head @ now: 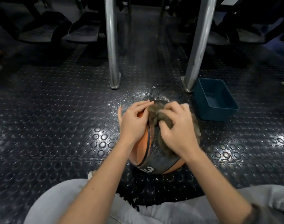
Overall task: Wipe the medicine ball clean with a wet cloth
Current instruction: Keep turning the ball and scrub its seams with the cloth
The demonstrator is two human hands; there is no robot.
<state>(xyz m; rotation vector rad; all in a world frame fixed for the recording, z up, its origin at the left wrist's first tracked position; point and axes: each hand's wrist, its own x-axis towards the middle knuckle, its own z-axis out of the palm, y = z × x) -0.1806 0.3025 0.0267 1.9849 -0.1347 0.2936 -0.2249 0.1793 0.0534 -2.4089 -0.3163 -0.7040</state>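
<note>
Head view: the medicine ball (160, 159) sits on the studded floor (65, 110) btwn the person's knees, orange w/ a dark band. The right hand (176, 128) has its fingers curled into a bunched grey-brown cloth (155, 113), pressing it on the ball's top right. The left hand (134, 122) rests on the upper left, fingers bent, thumb splayed out, holding nothing (steadying, prob.). A blue tub (215, 113) stands near, right of the ball, beside a metal leg (196, 54). Step in hand, I'd judge: wiping the top, approx. mid-task. Next calls for dragging the cloth across the band, then rolling the ball w/ the left hand to expose its underside.
</note>
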